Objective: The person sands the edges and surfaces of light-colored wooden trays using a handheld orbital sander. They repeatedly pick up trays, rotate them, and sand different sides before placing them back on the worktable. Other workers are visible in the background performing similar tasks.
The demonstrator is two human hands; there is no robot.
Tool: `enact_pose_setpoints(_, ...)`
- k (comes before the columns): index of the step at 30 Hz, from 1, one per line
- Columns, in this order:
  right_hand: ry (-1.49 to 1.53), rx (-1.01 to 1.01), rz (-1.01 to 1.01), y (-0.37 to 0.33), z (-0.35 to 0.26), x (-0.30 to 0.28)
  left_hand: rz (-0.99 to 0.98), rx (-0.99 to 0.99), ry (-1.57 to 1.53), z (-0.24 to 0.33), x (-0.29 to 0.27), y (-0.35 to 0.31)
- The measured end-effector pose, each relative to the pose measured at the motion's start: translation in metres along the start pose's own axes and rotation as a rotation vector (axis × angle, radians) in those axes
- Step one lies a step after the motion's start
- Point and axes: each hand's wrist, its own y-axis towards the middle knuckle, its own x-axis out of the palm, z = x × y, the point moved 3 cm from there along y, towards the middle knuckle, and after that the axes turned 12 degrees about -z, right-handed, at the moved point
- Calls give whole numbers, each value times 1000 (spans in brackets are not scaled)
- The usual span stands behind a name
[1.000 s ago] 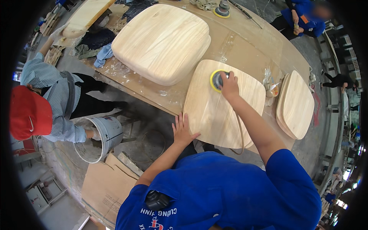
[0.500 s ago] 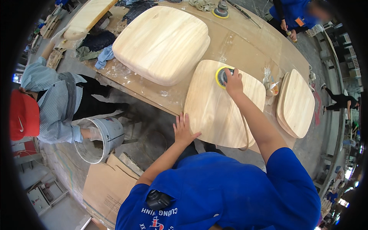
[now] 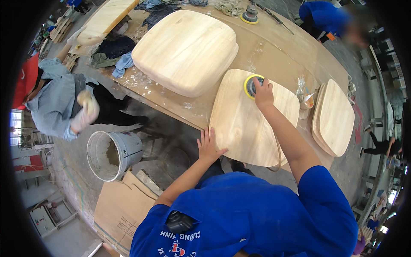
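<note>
While the sander (image 3: pixel 251 88) lies flat on a pale wooden board (image 3: pixel 239 122) at the near edge of the table, the right hand (image 3: pixel 264 95) is closed over its top, fingers curled round the dark body above the yellow pad. The right forearm reaches up across the board, elbow out to the side; a thin hose (image 3: pixel 279 150) hangs beside it and passes the board's near side. The left hand (image 3: pixel 209 147) lies at the board's left edge, fingers spread and pointing away from the body, thumb out to the right, pressing rather than gripping.

The table (image 3: pixel 274 55) has a brown, dusty top with white specks along its near edge. To the left of the board sits a stack of larger boards (image 3: pixel 184 49), at least two; near the right end leans or lies another stack (image 3: pixel 336 118), at least two. Between that and the sanded board is one small cup (image 3: pixel 307 101). One more sander (image 3: pixel 249 16) rests by the far edge. Several rags (image 3: pixel 123 65) lie toward the left end.

On the grey floor below stands one white bucket (image 3: pixel 132 147), near folded cardboard (image 3: pixel 120 205). A co-worker (image 3: pixel 55 98) in a red cap stands beyond the bucket.
</note>
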Motion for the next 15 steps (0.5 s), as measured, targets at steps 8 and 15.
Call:
enact_pose_setpoints(8,81,-120,-76,-63,-32,23,-45,-40,23,2,-3,-2)
enact_pose_setpoints(15,89,-228,-350,-117,-53,29,-26,-24,17,3,-5,-5)
